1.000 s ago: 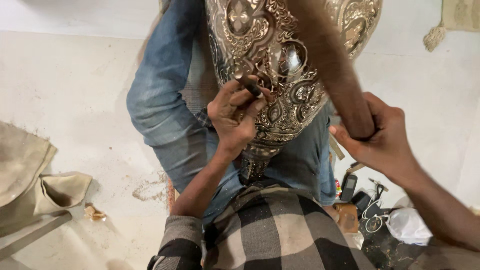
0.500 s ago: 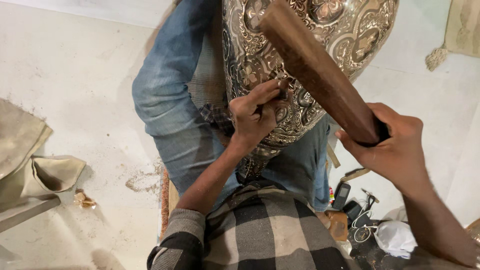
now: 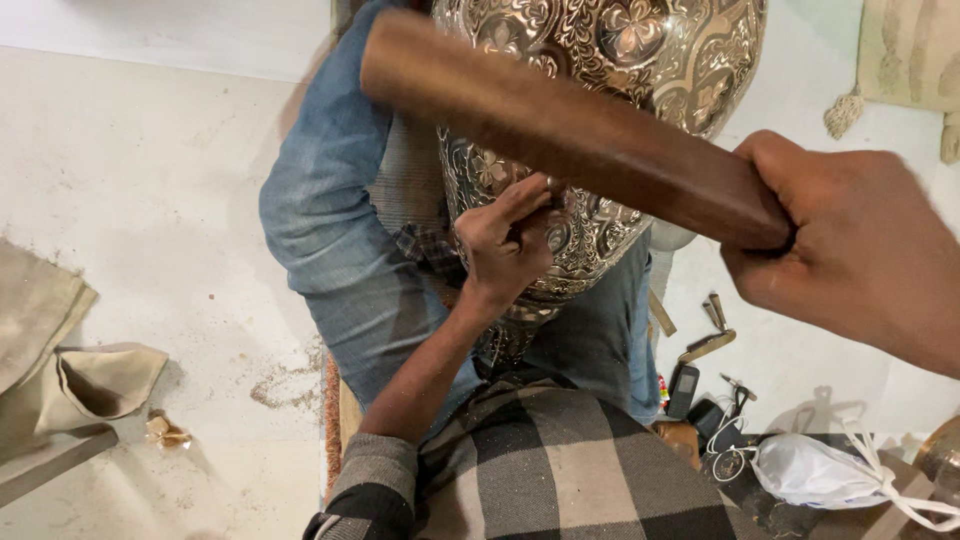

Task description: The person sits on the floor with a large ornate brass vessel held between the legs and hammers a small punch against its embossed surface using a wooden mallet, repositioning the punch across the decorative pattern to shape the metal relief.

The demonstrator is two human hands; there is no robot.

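Pale floor (image 3: 150,200) bears tools (image 3: 712,330), bag (image 3: 810,470), cloth (image 3: 70,370).

Two hands are at work: the left hand (image 3: 505,240) pinches one small tool, and the right hand (image 3: 850,245) grips one wooden mallet (image 3: 570,130). Just behind the left hand's pinch stands one engraved metal vase (image 3: 610,60). Below the right hand's grip lies one white plastic bag (image 3: 810,470).

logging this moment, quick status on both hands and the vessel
Right hand gripping wooden mallet, raised across embossed metal vessel. Left hand pinched against vessel's lower body; what it holds is hidden. Nothing between mallet and vessel.
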